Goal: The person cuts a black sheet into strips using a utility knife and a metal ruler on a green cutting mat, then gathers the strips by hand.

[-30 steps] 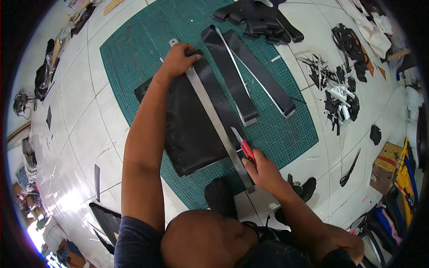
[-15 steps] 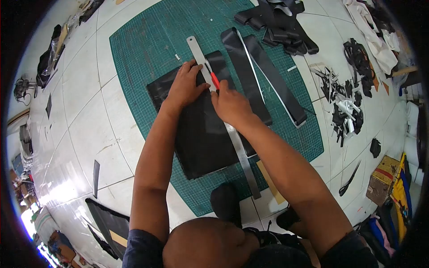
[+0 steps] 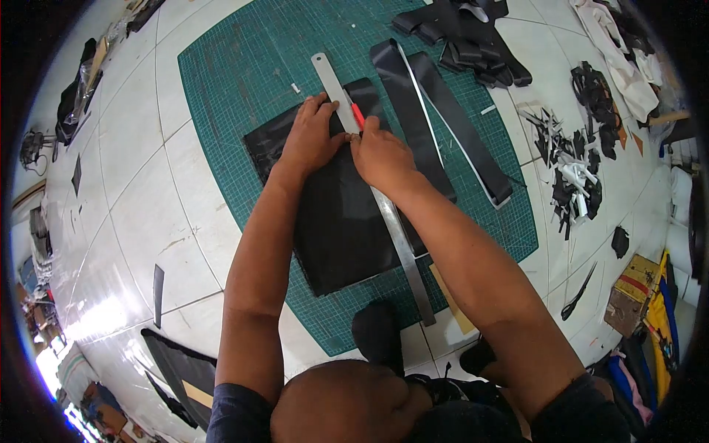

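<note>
A long steel ruler [image 3: 399, 235] lies slantwise over a black sheet of material [image 3: 340, 236], on a green cutting mat [image 3: 221, 44]. My left hand [image 3: 310, 139] presses down on the ruler's upper part and the sheet, its fingers stretched and thumb out to the side. Close beside it, my right hand [image 3: 384, 156] is closed round a red utility knife [image 3: 357, 114], which points up along the ruler's right edge. The knife's tip is hard to make out. To the right lie cut black strips [image 3: 417, 111] with pale edges.
More black strips [image 3: 480, 44] are heaped at the mat's upper right. On the tiled floor beyond are a pile of black and white scraps [image 3: 572, 173], scissors [image 3: 579, 292] and a cardboard box [image 3: 634, 295]. My foot [image 3: 377, 332] rests at the mat's near edge.
My right hand and the knife have moved slightly up along the ruler. My left hand stays pressed on it. The whole view has shifted a little.
</note>
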Tool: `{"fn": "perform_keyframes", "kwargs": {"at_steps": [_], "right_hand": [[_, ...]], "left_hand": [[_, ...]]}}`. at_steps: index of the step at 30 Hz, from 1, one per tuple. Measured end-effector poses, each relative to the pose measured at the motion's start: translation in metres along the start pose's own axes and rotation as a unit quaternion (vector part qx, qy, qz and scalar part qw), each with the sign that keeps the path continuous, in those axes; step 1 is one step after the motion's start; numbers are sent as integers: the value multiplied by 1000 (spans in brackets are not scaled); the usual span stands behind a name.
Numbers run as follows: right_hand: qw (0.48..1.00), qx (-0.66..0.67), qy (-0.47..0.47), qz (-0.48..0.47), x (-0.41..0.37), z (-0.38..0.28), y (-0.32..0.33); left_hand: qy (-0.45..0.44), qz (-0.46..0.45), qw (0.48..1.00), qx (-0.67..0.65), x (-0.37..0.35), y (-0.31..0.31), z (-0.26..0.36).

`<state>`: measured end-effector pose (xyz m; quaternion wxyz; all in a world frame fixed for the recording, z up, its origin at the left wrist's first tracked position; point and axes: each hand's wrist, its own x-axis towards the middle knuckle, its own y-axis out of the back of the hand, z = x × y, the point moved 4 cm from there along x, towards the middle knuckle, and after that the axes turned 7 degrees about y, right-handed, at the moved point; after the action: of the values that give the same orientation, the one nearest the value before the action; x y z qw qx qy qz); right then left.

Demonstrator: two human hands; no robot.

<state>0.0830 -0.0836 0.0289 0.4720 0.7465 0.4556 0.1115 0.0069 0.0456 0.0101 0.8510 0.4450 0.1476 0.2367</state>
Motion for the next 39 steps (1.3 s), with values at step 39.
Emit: {"fn": "perform_keyframes", "kwargs": {"at_steps": [39], "right_hand": [[981,163,-97,32,-197,73,68]], "left_hand": [[-10,-8,999,40,-4,-1,1]]}}
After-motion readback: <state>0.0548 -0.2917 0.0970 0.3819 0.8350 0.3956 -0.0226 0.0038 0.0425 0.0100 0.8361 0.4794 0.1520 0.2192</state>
